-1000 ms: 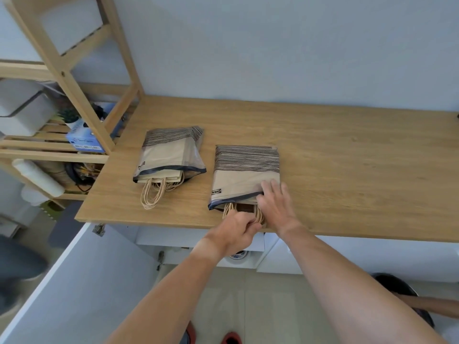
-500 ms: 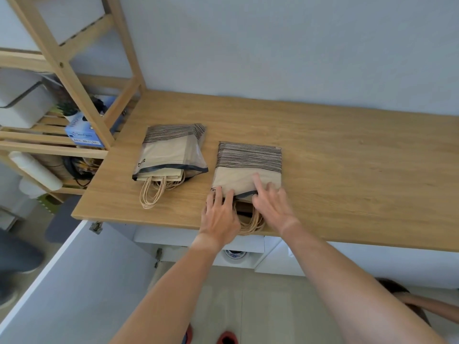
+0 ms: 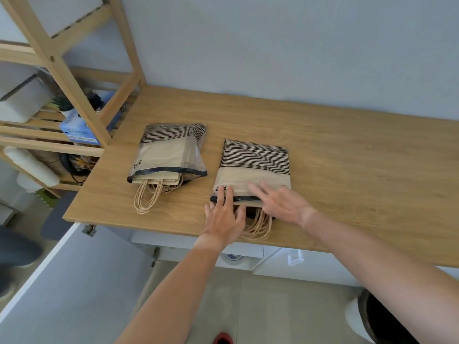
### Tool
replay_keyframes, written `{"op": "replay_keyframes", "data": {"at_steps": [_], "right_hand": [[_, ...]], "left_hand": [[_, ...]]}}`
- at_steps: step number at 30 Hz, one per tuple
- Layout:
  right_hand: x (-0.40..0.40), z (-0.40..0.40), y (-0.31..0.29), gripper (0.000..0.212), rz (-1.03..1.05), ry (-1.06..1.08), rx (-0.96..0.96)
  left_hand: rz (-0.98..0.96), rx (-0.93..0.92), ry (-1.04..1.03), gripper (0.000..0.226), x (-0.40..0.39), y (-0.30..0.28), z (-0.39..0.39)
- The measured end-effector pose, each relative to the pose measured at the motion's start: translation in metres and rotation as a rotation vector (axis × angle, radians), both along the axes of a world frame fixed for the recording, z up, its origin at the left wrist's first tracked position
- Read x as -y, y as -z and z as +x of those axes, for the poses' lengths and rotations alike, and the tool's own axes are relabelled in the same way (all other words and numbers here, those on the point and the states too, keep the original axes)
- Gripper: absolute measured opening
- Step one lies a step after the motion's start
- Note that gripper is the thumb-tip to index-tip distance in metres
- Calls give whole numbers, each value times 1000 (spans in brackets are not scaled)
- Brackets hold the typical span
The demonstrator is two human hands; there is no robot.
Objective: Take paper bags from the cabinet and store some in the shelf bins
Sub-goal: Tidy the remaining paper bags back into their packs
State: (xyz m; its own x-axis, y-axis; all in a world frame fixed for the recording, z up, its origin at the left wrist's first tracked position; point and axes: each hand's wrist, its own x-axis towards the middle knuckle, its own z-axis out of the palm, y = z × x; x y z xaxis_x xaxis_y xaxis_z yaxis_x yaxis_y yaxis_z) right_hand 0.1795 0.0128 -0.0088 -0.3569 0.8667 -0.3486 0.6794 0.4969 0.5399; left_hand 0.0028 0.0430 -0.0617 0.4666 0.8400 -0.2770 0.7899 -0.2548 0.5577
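Observation:
Two packs of folded tan paper bags with black stripes lie flat on the wooden counter (image 3: 347, 150), their twine handles pointing toward me. The left pack (image 3: 169, 155) lies untouched. My left hand (image 3: 223, 214) rests with spread fingers on the near edge and handles of the right pack (image 3: 253, 167). My right hand (image 3: 280, 202) lies flat and spread on the same pack's near right corner. Neither hand grips anything. A white bin (image 3: 22, 98) sits on the wooden shelf (image 3: 49, 142) at the left.
The shelf unit's slanted brace stands at the counter's left end. A blue box (image 3: 79, 132) and a small plant sit on the shelf, a white roll (image 3: 32, 165) below. An open white cabinet door (image 3: 64, 281) hangs under the counter. A dark-lined bin (image 3: 382, 319) stands lower right.
My left hand opened from a closed grip at the handles and spread over the pack's near edge. My right hand shifted slightly right along the same edge. The left pack stayed put.

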Motion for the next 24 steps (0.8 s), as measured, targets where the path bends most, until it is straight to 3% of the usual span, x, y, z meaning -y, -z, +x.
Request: {"op": "replay_keyframes", "data": {"at_steps": [5,8,13,16,20,24], "right_hand": [[12,9,3,14,-13,-81,-36],[2,25,4,16,16,-119,-8],[-42,56,-6,20,233,-65,6],[-13,41,21,11,185,-160,19],[8,47,19,16,183,-94,-71],[8,52,12,21,285,-107,-109]], "left_hand": [[-15,16,50,72,-11,-1,-2],[45,-55,87,70,-13,-5,-1],[57,19,37,62,-34,-21,17],[-13,-20,37,60,-43,-27,29],[-38,-94,64,60,-34,-27,40],[-57,115,-150,58,-22,-35,48]]}}
